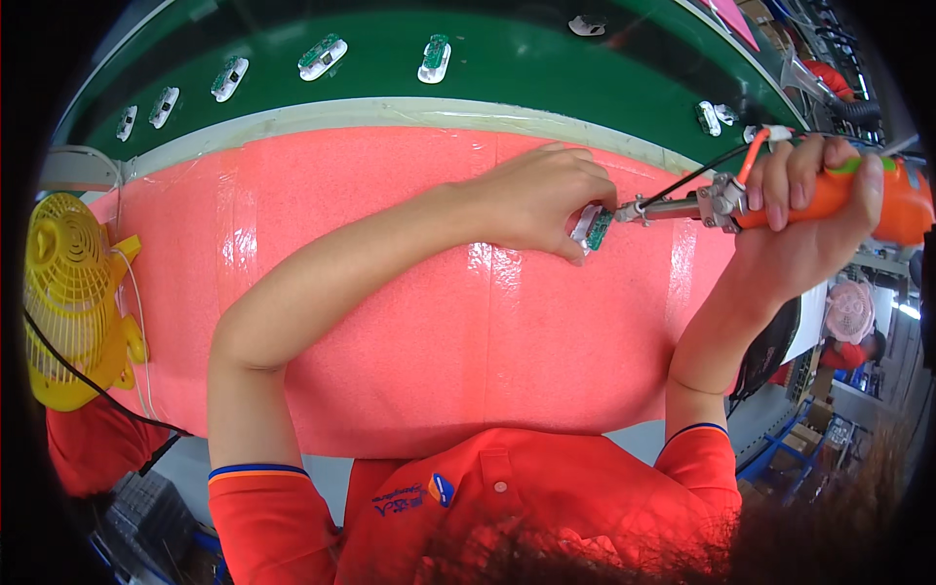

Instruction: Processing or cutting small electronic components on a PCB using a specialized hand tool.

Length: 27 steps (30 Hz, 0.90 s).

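At the far left a small yellow plastic desk fan (66, 297) stands at the end of the bench, its round grille facing up toward the camera and a dark cord trailing below it. Beside it begins the pink foam mat (409, 341) that covers the whole work surface, glossy with strips of clear tape. Behind the mat runs a green conveyor belt (507, 68), and on it lie several small white housings with green circuit boards (322, 56), spaced well apart.

Over the middle of the mat the left hand (531, 200) lies knuckles up, fingers curled together and pinching a small white plastic part with a green circuit board (592, 228). The part sits at the fingertips, on the right-hand side of the hand, tilted on edge just above the foam; only its white end and a strip of the green board show past the fingers.

Touching the board from the right is the metal tip of an orange-handled power tool (682, 207), lying nearly level. The right hand (809, 210) is wrapped tight around its orange grip, fingers closed over the top, with a black cable and an orange hose running off the tool's front end.
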Motion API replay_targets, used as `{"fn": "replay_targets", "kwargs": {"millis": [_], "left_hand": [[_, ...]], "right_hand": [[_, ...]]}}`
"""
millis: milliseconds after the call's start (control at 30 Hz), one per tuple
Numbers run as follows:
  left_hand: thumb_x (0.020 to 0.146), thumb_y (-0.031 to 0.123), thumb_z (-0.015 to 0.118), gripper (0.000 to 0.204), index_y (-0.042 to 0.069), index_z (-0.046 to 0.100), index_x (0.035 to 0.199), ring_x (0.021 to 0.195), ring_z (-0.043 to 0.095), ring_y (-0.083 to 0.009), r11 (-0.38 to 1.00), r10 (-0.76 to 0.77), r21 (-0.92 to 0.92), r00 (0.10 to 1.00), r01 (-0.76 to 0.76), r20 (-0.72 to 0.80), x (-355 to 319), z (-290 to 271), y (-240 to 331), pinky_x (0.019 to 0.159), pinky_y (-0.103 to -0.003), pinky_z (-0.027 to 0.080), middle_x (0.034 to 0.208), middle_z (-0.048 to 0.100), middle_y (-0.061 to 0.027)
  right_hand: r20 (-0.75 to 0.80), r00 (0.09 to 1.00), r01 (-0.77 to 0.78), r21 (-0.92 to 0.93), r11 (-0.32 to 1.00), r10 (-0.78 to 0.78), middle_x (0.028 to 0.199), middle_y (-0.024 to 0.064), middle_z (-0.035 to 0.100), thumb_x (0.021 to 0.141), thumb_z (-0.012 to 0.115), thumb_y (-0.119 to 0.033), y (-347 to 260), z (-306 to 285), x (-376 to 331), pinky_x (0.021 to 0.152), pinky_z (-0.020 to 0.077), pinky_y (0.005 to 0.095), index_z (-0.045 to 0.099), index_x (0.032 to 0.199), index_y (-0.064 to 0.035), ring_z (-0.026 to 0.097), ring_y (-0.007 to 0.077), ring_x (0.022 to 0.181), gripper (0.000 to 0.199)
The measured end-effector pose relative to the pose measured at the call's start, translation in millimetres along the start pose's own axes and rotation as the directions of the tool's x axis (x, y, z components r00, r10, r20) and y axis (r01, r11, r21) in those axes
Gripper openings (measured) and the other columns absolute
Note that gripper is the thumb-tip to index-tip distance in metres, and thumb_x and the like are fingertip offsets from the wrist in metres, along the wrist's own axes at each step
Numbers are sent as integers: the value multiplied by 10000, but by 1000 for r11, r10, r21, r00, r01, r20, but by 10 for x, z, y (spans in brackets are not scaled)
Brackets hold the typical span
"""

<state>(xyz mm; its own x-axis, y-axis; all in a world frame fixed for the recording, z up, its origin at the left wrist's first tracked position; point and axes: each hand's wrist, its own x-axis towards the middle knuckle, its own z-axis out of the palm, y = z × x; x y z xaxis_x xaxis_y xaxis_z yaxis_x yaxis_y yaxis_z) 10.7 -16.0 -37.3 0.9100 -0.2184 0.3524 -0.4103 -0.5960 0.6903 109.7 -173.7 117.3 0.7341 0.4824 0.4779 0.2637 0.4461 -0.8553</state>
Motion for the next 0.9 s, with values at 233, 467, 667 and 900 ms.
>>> {"fn": "replay_targets", "kwargs": {"millis": [233,467,667,900], "left_hand": [[637,274,914,552,34,713,1092,1063,619,-283,1000,9,-23,1000,-9,16,19,-46,12,954,-412,493,1036,707,-88],[654,311,924,517,58,685,1037,1070,621,-270,985,10,174,988,16,-151,-40,-42,-40,932,-410,494,1049,700,-73],[660,303,920,518,58,673,1044,1081,624,-275,988,-1,154,989,24,-150,-27,-24,-41,933,-413,495,1053,693,-82],[672,306,940,508,73,661,1026,991,615,-272,987,20,163,983,10,-183,-31,-3,-51,914,-412,492,999,661,-67]], "right_hand": [[9,997,80,48,996,-81,651,12,460,1059,488,-414,-100,-196,-121,467,383,256,616,996,-87,395,104,476,357],[37,980,196,18,980,-197,653,24,491,1062,436,-484,-343,-326,-194,397,387,272,639,1058,-40,408,127,435,489],[44,992,117,56,992,-119,629,13,476,1068,409,-519,-206,-120,-268,400,404,281,648,1057,-73,416,113,430,506],[32,995,90,54,994,-92,620,7,473,1066,404,-540,-172,-85,-291,401,413,291,654,1058,-89,420,113,430,516]]}}
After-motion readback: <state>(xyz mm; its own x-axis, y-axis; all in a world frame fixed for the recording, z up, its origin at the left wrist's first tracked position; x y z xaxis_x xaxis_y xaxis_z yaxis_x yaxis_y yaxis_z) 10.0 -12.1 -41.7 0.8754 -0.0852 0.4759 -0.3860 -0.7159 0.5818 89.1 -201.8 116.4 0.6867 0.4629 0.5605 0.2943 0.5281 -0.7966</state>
